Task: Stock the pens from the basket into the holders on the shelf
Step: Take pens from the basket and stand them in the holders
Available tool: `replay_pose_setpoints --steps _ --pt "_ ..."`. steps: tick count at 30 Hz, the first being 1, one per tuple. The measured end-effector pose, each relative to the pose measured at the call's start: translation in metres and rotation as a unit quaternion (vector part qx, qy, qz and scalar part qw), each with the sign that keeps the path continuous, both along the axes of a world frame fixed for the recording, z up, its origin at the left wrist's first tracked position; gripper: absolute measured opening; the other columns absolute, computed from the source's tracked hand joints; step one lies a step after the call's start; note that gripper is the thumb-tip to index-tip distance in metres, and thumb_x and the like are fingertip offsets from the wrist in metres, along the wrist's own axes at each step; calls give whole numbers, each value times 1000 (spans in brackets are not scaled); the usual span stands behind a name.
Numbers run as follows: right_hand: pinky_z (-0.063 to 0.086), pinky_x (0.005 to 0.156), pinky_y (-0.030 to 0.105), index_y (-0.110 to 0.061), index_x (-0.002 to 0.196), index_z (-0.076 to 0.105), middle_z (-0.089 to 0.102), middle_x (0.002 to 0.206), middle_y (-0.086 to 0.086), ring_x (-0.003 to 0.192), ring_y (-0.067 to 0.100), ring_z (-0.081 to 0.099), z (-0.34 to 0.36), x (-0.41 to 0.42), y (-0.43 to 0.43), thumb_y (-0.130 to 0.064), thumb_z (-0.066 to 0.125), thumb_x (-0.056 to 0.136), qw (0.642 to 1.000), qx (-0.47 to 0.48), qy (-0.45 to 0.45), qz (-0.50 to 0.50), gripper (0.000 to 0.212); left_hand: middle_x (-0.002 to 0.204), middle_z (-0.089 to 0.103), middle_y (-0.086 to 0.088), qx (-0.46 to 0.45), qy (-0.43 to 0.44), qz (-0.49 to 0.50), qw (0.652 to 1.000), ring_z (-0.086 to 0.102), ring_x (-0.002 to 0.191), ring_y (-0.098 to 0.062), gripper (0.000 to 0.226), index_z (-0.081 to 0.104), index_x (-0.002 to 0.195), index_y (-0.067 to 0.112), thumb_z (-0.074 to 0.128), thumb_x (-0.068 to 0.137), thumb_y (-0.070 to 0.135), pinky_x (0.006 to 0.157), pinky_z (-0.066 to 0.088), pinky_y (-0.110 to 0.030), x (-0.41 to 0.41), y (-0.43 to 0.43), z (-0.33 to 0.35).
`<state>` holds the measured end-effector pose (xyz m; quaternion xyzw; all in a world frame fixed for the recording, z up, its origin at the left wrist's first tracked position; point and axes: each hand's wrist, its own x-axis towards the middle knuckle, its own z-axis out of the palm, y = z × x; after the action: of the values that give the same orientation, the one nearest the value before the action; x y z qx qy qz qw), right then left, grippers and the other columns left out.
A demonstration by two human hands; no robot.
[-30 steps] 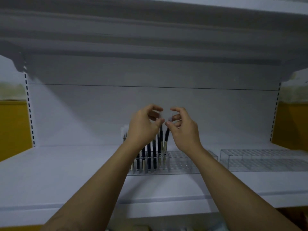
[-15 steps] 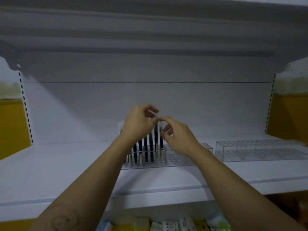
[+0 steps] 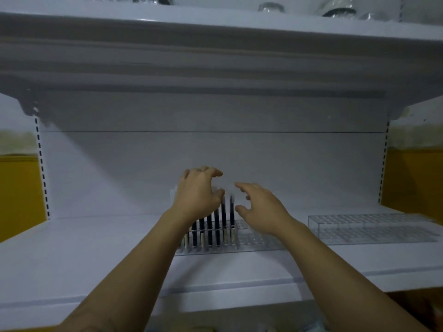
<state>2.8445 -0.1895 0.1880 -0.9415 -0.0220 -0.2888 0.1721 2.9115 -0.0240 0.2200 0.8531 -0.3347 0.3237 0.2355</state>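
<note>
Left hand (image 3: 197, 194) and right hand (image 3: 262, 209) hung over the part-filled holder (image 3: 259, 242), neither carrying a pen, which read as a moment between pens. Largest around that holder was the white shelf (image 3: 96, 255) it stood on, at a height the arms could reach by stretching up and forward. Well to the right of the holder stood a second clear holder (image 3: 371, 230) with no pens visible in its grid, presumably waiting its turn. The part-filled holder was itself clear and gridded. Its left portion carried the pens (image 3: 217, 226), dark barrels with pale lower ends, standing upright in rows. No pens showed in the holes toward its right, so filling seemed to run left to right and looked far from done. The basket was not in view. Over the holder's filled end the left hand arched like a claw, fingers (image 3: 211, 170) apart and curled above the pen tops. Its thumb lay just beside the top of one pen, though blur hid whether it touched. Over the holder's unfilled end the right hand was spread, fingers (image 3: 242, 186) reaching toward the nearest pen with the thumb below them, a clear gap between, gripping nothing. Both forearms rose from below the holder and converged on it.
</note>
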Motion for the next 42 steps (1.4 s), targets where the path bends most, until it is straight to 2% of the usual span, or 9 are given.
replay_pose_setpoints --steps 5,10,14,18,24,28,32,37,42 --pt "21 115 29 -23 154 20 21 160 -3 145 17 23 14 3 7 -26 53 95 998 -36 49 19 68 141 51 3 94 15 20 995 41 134 -17 47 50 136 24 52 91 40 119 1 -48 -2 2 -1" --pt "25 115 33 -23 154 15 23 159 0 144 21 25 20 0 9 -25 54 94 996 -37 84 12 71 145 47 3 140 0 28 990 34 138 -16 51 44 141 25 47 93 43 117 -5 -51 -8 2 -1" --pt "25 115 34 -25 155 7 18 160 1 145 22 22 19 -11 8 -25 56 92 996 -15 88 3 79 150 40 5 120 -16 30 992 28 142 -16 56 39 144 25 50 92 41 116 -8 -51 -17 6 -3" --pt "23 117 34 -23 154 14 22 159 1 144 21 24 14 -29 9 -25 57 93 998 -9 58 -5 76 149 41 4 64 -50 26 996 30 140 -14 57 38 144 22 52 91 37 117 -9 -43 -34 9 -12" --pt "27 116 37 -27 151 26 32 154 -1 140 21 31 -4 -70 16 -31 59 93 1000 0 8 -10 67 147 44 2 46 -69 5 997 34 138 -15 56 44 141 22 57 89 37 119 -3 -39 -70 6 -39" --pt "28 114 43 -25 148 33 38 151 -2 138 21 34 -27 -104 15 -32 60 93 999 -8 -12 -32 62 140 52 0 25 -81 -13 996 41 133 -17 53 47 139 20 56 90 35 118 10 -35 -99 2 -68" --pt "25 115 35 -24 147 37 39 151 -3 139 18 33 -60 -137 10 -36 62 91 998 -9 -11 -55 63 131 59 -3 37 -91 -43 994 50 125 -22 49 56 131 15 61 86 33 111 24 -35 -130 -2 -108" --pt "23 114 34 -26 147 36 38 150 -2 138 17 31 -104 -178 4 -37 64 90 995 -21 10 -94 64 116 66 -6 22 -73 -85 994 60 109 -26 42 62 121 10 69 82 25 99 42 -37 -163 0 -151" --pt "26 110 34 -22 144 41 42 144 1 134 20 34 -146 -212 3 -36 63 91 993 -25 12 -112 60 108 69 -8 21 -57 -119 991 63 99 -28 40 64 119 9 69 82 23 89 48 -36 -188 -7 -197"
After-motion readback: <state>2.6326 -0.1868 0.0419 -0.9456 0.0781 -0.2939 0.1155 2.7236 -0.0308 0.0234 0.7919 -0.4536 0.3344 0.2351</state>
